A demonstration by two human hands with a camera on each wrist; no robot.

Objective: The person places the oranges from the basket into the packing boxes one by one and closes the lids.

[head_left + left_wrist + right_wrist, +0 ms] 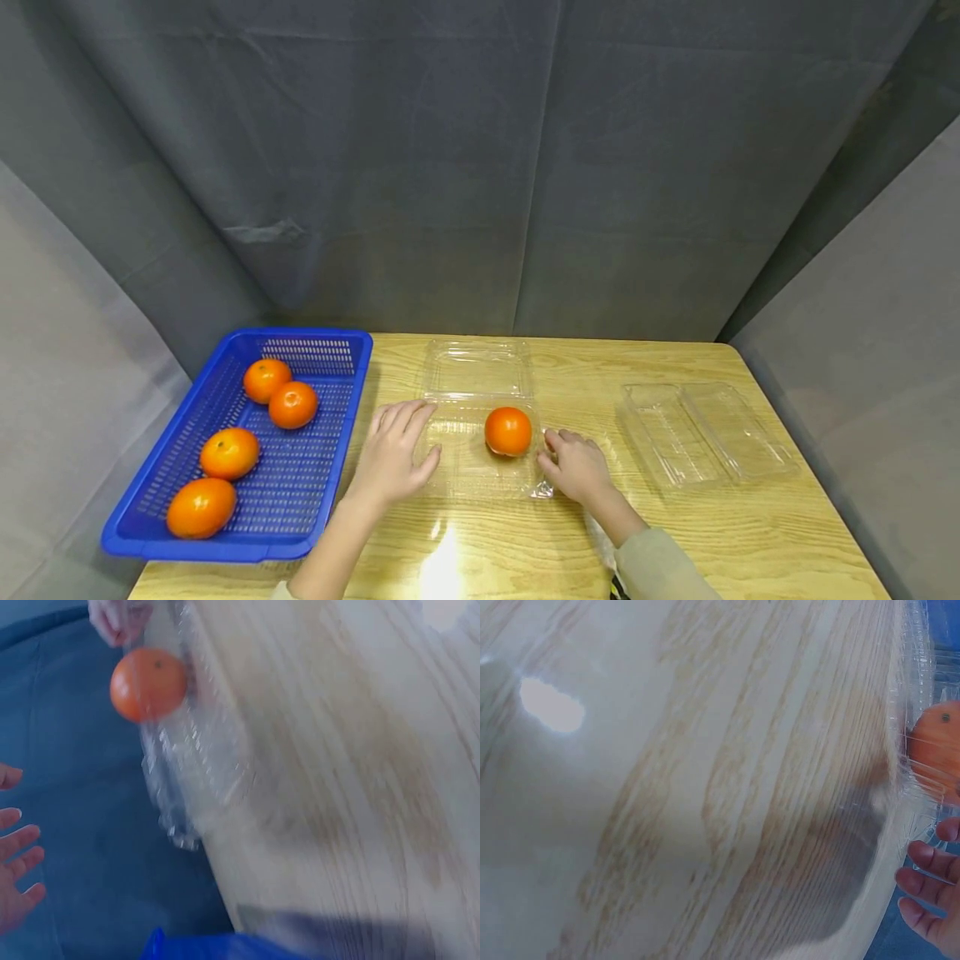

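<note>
A clear plastic clamshell container (457,479) lies on the table with its lid (478,367) folded back toward the curtain. One orange (508,431) sits in the right part of its base. My left hand (390,458) is at the container's left side, fingers spread and holding nothing; the left wrist view shows those fingers (22,838) apart from the orange (150,684). At the right edge is my right hand (573,467), its fingers loosely bent and its thumb close to the container wall. In the right wrist view its fingertips (922,859) show below the orange (939,754).
A blue plastic basket (352,433) with several oranges (228,454) stands on the left. Another clear clamshell container (678,437) lies unfolded on the right of the wooden table (525,550). Grey curtains (420,167) enclose the back and sides.
</note>
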